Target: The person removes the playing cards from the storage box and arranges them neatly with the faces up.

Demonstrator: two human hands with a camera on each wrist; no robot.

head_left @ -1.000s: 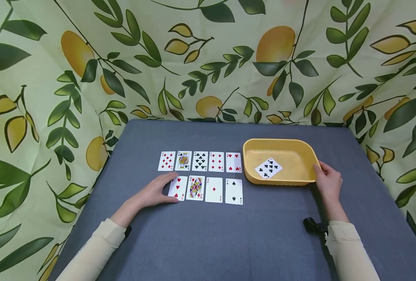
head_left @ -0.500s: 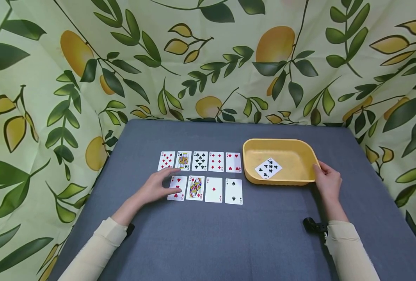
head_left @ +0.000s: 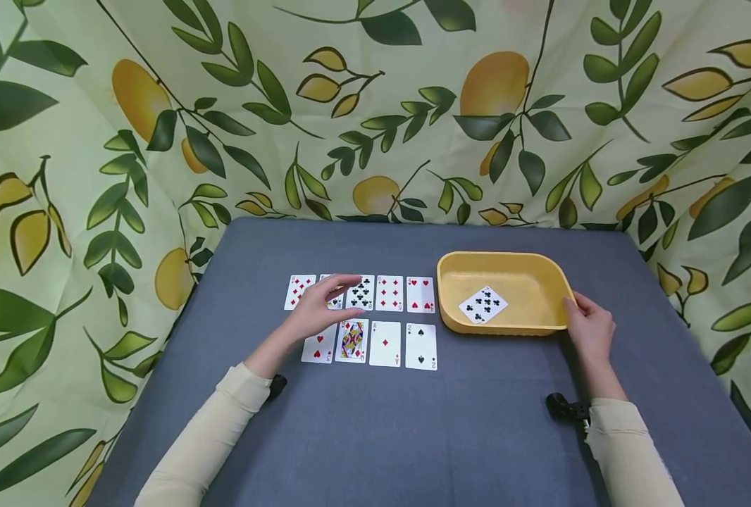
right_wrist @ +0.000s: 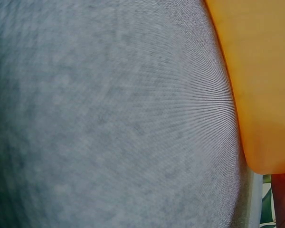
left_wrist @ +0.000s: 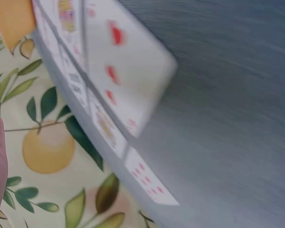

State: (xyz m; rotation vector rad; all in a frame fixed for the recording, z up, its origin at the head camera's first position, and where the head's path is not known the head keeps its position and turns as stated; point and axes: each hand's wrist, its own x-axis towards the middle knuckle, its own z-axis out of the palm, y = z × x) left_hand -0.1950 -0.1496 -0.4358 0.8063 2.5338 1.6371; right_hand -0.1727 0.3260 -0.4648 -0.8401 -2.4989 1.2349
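My left hand (head_left: pixel 321 310) is raised over the left part of two rows of playing cards, fingers extended, thumb apart and nothing between them. It partly covers a king (head_left: pixel 335 304) in the far row and the top of the three of hearts (head_left: pixel 318 348) in the near row. That heart card (left_wrist: pixel 128 66) also shows, blurred, in the left wrist view. With fingers and thumb, my right hand (head_left: pixel 591 327) grips the right end of a yellow plastic tray (head_left: pixel 534 282). A clubs card (head_left: pixel 483 305) lies face up inside the tray.
The near row continues with a queen (head_left: pixel 352 341), the ace of diamonds (head_left: pixel 385 344) and the two of spades (head_left: pixel 420 346). Diamond, club and heart cards such as this heart card (head_left: pixel 420 294) fill the far row. A grey-blue cloth (head_left: pixel 375 436) covers the table; leaf-patterned fabric (head_left: pixel 388 127) hangs behind.
My left hand has left the three of hearts and moved right and away from me, over the far row. The right hand and tray have stayed in place.
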